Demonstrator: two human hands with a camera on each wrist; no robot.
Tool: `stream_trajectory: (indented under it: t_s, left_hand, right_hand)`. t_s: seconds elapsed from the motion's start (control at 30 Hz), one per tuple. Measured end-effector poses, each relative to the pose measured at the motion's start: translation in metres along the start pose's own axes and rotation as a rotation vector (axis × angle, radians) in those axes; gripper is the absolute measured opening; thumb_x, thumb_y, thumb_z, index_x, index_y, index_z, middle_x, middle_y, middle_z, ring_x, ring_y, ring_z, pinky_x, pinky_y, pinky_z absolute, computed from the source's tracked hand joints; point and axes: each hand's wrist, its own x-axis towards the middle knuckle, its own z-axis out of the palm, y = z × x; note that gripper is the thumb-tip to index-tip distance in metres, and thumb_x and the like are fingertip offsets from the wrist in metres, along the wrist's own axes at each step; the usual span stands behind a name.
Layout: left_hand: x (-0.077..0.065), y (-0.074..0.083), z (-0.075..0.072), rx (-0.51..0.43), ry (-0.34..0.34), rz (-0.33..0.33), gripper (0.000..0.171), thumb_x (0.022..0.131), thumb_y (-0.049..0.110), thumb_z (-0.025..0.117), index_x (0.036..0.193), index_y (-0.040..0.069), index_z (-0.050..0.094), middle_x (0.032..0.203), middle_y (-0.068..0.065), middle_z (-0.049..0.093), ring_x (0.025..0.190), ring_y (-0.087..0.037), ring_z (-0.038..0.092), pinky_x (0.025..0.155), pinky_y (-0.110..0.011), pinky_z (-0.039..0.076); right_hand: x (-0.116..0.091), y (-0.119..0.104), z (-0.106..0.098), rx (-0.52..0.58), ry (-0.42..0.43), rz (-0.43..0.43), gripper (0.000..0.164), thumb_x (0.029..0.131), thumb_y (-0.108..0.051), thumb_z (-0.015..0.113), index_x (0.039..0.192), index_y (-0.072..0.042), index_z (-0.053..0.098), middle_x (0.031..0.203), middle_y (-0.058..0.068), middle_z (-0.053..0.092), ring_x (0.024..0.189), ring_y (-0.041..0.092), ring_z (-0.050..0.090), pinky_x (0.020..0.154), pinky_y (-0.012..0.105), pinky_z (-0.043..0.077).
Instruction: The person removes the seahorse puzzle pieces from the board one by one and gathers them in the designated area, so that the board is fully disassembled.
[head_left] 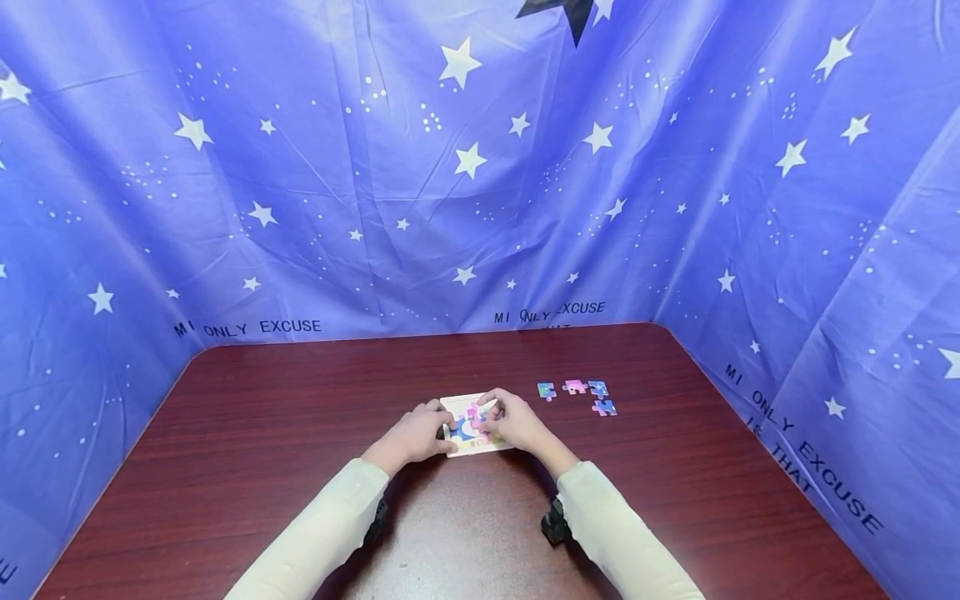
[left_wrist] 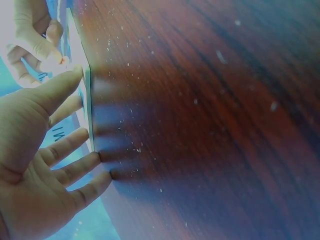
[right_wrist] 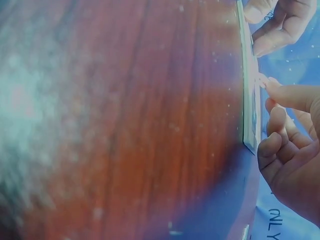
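Left hand (head_left: 412, 433): fingers extended, thumb against the pale, flat rectangular puzzle tray (head_left: 463, 399) on the dark-red wood-grain table (head_left: 262, 467). Right hand (head_left: 517, 422): pinching a small pinkish jigsaw piece (right_wrist: 263, 79) over the tray; misaligned pressing could jam its tabs

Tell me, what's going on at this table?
A person in pale sleeves is working on a small jigsaw puzzle. The right-hand grip pinches what looks like a puzzle piece over the puzzle board, while the left-hand grip rests at the board's left edge. The puzzle isn't finished: four loose pieces lie on the table to the right of the board.
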Motion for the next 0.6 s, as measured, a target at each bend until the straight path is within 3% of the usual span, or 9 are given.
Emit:
stream_trajectory:
  t_s: [0.27,0.6]
  left_hand:
    - [-0.0008,0.0014,-0.0016,0.006,-0.015,-0.008,0.027,0.079,0.03,0.074,0.099,0.014,0.066,0.108,-0.004,0.054,0.098,-0.026,0.053,0.082,-0.047,0.046]
    - [-0.0015,0.0023,-0.0019,0.004,-0.027,-0.013,0.025,0.08,0.03,0.073,0.098,0.014,0.065,0.109,-0.004,0.053,0.098,-0.025,0.052,0.083,-0.047,0.045]
  right_hand:
    - [0.0004,0.0025,-0.0027,0.043,0.013,0.02,0.031,0.076,-0.001,0.07,0.103,-0.007,0.06,0.068,0.0,0.053,0.056,0.009,0.044,0.048,0.019,0.034]
    - [-0.0007,0.0048,-0.0063,0.046,0.006,0.016,0.027,0.078,-0.003,0.071,0.102,-0.008,0.06,0.067,-0.001,0.052,0.058,0.009,0.045,0.051,0.019,0.035]
